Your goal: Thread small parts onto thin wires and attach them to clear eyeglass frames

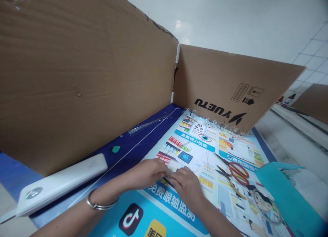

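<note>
Left hand [145, 173] and right hand [186, 185] held close together, fingertips meeting. Both grips pressed nearly shut on a thin dark rod [167, 182], its lower end showing between the hands; the exact hold is partly hidden by the fingers. Rod sits just above a printed poster [205, 151] lying flat. Red-handled scissors [237, 173] lie on the poster to the right, well apart from the hands. Silver bangle [102, 204] on left wrist. Cardboard panel [77, 76] stands upright beyond.
</note>
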`<action>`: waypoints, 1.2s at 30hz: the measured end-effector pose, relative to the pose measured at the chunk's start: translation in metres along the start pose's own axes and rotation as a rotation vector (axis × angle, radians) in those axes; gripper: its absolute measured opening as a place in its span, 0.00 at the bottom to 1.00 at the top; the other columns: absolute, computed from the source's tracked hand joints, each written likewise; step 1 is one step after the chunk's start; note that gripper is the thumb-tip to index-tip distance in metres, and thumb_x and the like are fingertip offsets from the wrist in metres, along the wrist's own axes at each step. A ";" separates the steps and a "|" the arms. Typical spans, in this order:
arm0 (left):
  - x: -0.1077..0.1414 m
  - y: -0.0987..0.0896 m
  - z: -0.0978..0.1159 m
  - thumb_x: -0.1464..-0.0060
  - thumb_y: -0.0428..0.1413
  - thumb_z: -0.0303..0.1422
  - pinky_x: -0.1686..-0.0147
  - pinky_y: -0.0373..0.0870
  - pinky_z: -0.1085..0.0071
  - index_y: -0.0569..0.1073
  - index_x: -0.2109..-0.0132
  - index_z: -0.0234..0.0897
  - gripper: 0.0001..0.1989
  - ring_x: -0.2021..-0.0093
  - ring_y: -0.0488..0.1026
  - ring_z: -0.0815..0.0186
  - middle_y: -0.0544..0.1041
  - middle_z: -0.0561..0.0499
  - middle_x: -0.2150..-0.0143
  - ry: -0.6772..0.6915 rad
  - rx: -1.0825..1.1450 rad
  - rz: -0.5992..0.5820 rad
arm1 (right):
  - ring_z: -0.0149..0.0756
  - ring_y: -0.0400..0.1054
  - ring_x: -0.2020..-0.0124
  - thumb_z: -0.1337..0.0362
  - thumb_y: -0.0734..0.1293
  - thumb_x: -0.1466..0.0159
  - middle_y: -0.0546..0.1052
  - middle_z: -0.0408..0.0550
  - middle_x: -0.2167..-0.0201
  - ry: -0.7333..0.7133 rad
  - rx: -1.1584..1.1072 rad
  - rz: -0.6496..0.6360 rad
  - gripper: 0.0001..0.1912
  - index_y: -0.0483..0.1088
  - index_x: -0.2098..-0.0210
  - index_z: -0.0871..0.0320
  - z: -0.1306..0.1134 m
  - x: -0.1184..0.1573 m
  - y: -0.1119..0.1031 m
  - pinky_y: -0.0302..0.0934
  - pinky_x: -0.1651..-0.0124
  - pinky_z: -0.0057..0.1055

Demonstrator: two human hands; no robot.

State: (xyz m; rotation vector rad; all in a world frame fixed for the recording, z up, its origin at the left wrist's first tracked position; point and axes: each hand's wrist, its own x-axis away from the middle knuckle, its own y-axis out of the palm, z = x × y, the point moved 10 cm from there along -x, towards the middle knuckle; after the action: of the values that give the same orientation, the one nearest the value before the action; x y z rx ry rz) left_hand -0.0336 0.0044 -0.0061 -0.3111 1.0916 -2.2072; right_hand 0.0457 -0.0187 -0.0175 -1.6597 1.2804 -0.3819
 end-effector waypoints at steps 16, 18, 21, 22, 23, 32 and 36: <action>-0.004 0.002 0.003 0.47 0.47 0.26 0.65 0.63 0.76 0.75 0.64 0.36 0.11 0.67 0.70 0.69 0.75 0.52 0.68 0.046 0.172 -0.035 | 0.33 0.64 0.69 0.63 0.60 0.38 0.73 0.44 0.75 0.051 -0.302 0.050 0.11 0.73 0.70 0.54 0.003 0.001 -0.009 0.57 0.64 0.29; -0.003 -0.002 -0.001 0.48 0.48 0.26 0.65 0.63 0.75 0.75 0.64 0.37 0.11 0.66 0.70 0.68 0.76 0.52 0.67 0.029 0.143 -0.020 | 0.33 0.64 0.68 0.63 0.59 0.37 0.73 0.45 0.73 0.069 -0.299 0.060 0.11 0.73 0.68 0.54 0.007 0.000 -0.009 0.57 0.63 0.29; -0.001 -0.004 -0.004 0.49 0.48 0.25 0.64 0.63 0.75 0.75 0.63 0.38 0.11 0.65 0.71 0.68 0.76 0.52 0.66 0.028 0.133 -0.027 | 0.34 0.64 0.67 0.63 0.59 0.37 0.72 0.45 0.73 0.095 -0.309 0.079 0.11 0.73 0.68 0.55 0.011 0.000 -0.009 0.57 0.63 0.29; -0.001 -0.004 -0.004 0.48 0.48 0.25 0.64 0.63 0.75 0.75 0.63 0.38 0.11 0.64 0.71 0.68 0.76 0.52 0.65 0.033 0.144 -0.035 | 0.34 0.64 0.68 0.63 0.60 0.38 0.71 0.45 0.74 0.109 -0.329 0.082 0.11 0.73 0.69 0.55 0.012 -0.001 -0.010 0.57 0.63 0.29; -0.001 -0.004 -0.003 0.48 0.48 0.24 0.64 0.63 0.75 0.75 0.63 0.38 0.12 0.64 0.71 0.68 0.76 0.52 0.65 0.038 0.160 -0.044 | 0.33 0.64 0.68 0.63 0.60 0.38 0.71 0.44 0.75 0.126 -0.358 0.082 0.10 0.72 0.70 0.56 0.013 -0.001 -0.010 0.57 0.64 0.28; 0.007 -0.010 -0.014 0.52 0.50 0.25 0.70 0.59 0.75 0.76 0.67 0.40 0.10 0.71 0.69 0.69 0.77 0.54 0.70 -0.020 0.090 -0.087 | 0.32 0.65 0.67 0.63 0.61 0.39 0.71 0.44 0.73 0.171 -0.395 0.006 0.09 0.74 0.69 0.55 0.017 -0.004 0.000 0.57 0.64 0.27; 0.013 -0.008 -0.028 0.58 0.52 0.25 0.77 0.51 0.75 0.75 0.71 0.41 0.09 0.76 0.66 0.70 0.74 0.57 0.76 -0.101 -0.080 -0.093 | 0.34 0.63 0.66 0.65 0.61 0.39 0.71 0.45 0.73 0.104 -0.234 0.001 0.09 0.74 0.70 0.55 0.015 -0.005 0.007 0.56 0.61 0.30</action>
State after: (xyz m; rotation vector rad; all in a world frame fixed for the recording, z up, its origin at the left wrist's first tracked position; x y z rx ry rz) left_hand -0.0607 0.0171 -0.0180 -0.5128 1.1326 -2.2062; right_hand 0.0502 -0.0067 -0.0289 -1.8544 1.4475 -0.3316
